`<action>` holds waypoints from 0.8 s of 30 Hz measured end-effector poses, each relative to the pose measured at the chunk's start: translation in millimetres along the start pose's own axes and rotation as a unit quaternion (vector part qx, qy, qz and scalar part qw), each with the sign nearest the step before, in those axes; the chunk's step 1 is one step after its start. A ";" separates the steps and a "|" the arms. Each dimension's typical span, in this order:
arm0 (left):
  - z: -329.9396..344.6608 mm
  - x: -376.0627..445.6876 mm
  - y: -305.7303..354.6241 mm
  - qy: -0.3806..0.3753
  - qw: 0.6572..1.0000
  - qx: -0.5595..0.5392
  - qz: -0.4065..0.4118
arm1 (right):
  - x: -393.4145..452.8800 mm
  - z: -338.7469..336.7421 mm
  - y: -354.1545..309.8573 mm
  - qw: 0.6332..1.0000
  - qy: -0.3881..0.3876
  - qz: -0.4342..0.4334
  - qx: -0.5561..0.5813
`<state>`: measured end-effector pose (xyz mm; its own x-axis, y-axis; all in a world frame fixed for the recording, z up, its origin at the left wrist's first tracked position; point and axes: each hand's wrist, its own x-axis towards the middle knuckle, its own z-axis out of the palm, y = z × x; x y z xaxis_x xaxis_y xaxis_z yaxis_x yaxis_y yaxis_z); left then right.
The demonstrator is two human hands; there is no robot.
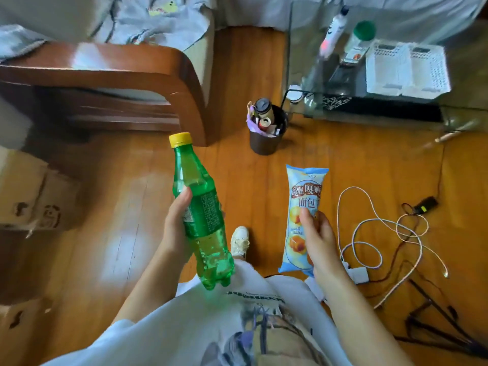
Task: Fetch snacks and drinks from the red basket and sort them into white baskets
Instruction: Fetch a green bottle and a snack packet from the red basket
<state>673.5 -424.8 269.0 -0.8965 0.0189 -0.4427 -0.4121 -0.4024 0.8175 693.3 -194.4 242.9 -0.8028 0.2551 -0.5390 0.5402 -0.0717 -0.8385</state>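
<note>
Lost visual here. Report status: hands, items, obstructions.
Left hand grips green bottle. Right hand holds blue snack packet. White baskets ahead on glass table. Cables on floor, right.

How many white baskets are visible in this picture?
2. Both stand side by side on the glass table at upper right: the left white basket and the right white basket. Others may lie outside the view.

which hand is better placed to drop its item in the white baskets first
Probably the right hand: it holds the blue snack packet on the same side as the white baskets on the glass table. The left hand, gripping the green bottle, is farther across.
</note>
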 end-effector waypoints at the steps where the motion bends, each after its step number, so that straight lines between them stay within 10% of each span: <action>1: 15.7 20.5 6.8 -0.018 1.000 0.011 -0.003 | 14.3 -7.5 -11.3 1.000 0.021 -0.003 0.008; 10: 173.0 159.5 23.3 -0.147 0.981 0.111 -0.051 | 119.1 -88.1 -67.4 0.986 0.147 -0.006 0.076; 24: 390.6 306.4 10.4 -0.143 0.982 0.108 -0.059 | 314.6 -239.5 -187.0 0.991 0.090 -0.017 0.093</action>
<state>330.9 -65.7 285.8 -0.8365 0.3231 -0.4426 -0.5134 -0.1793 0.8392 400.2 130.2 249.3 -0.7518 0.4279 -0.5017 0.4453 -0.2318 -0.8649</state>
